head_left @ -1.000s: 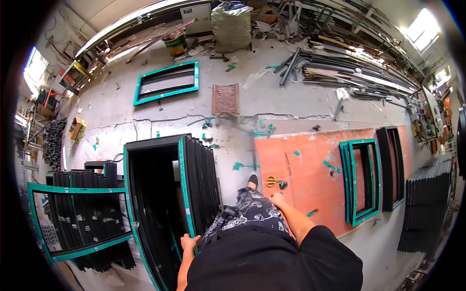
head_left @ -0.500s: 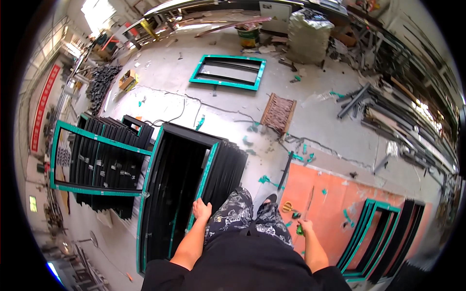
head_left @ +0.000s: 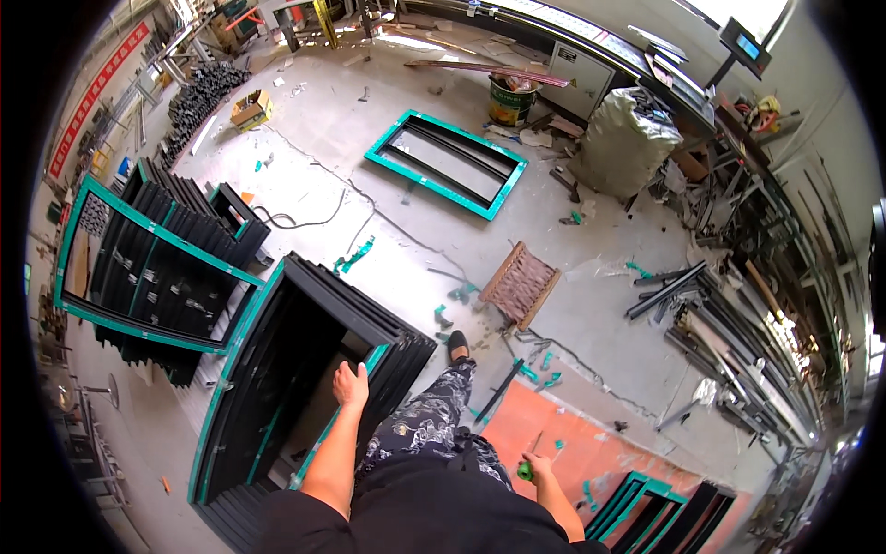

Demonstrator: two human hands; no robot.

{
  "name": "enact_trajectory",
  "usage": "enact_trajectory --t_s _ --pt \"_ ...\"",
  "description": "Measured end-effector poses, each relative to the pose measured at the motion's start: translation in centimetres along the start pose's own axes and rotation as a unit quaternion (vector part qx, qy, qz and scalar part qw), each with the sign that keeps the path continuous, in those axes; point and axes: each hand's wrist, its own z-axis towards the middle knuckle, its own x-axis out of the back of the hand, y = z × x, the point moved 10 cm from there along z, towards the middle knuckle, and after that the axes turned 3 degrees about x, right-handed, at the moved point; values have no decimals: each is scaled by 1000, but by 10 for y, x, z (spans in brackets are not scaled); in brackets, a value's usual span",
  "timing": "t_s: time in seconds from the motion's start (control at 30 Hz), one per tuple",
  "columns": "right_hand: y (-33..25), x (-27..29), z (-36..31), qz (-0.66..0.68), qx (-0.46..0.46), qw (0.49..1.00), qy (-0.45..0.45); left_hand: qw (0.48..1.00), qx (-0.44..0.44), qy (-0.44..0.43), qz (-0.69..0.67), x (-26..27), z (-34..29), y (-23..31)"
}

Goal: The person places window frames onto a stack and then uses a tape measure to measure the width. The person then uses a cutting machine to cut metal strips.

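Observation:
My left hand [head_left: 351, 382] is in front of the inner edge of a black frame with teal tape [head_left: 242, 355], foremost in an upright stack on my left. Its fingers are loosely bent, thumb apart, with nothing visible in them; whether they touch the edge I cannot tell. Down by my right side, my right hand [head_left: 541, 469] is closed around a small green object [head_left: 525, 471], mostly hidden by the fingers. Beneath that hand lies an orange board [head_left: 531, 420] on the floor. Several smaller teal-taped frames [head_left: 637, 503] stand on the board's right part.
Ahead, one teal-edged frame [head_left: 448, 162] lies flat. A low woven stool [head_left: 520, 284] stands nearer, among teal tape scraps [head_left: 355, 256]. Dark metal profiles [head_left: 738, 342] are piled right, a full white sack [head_left: 623, 143] and a bucket [head_left: 511, 100] farther back. More frames [head_left: 166, 277] lean left.
My view has turned rightward and my body has moved, one foot now stepping forward. Both hands have shifted left in the picture; the green object stays in my right hand.

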Motion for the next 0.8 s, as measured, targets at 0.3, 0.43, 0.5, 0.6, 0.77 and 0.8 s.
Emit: enact_trajectory --t_s 0.3,0.43,0.5,0.6,0.77,0.8 --pt "-305 -113 67 -273 171 945 53 941 260 -161 -142 -58 66 41" --pt "-423 -194 73 -447 293 843 65 927 262 -185 -194 -61 66 32" --pt "-466 -225 79 -511 291 807 54 915 279 -184 -227 -66 60 25" --pt "-508 -261 76 -579 291 760 54 918 298 -139 -220 -67 58 21" --pt "-573 -296 75 -625 335 691 140 907 379 -82 -164 -64 49 19" --pt "-579 -299 89 -634 301 702 121 920 366 -61 -127 -57 50 25"
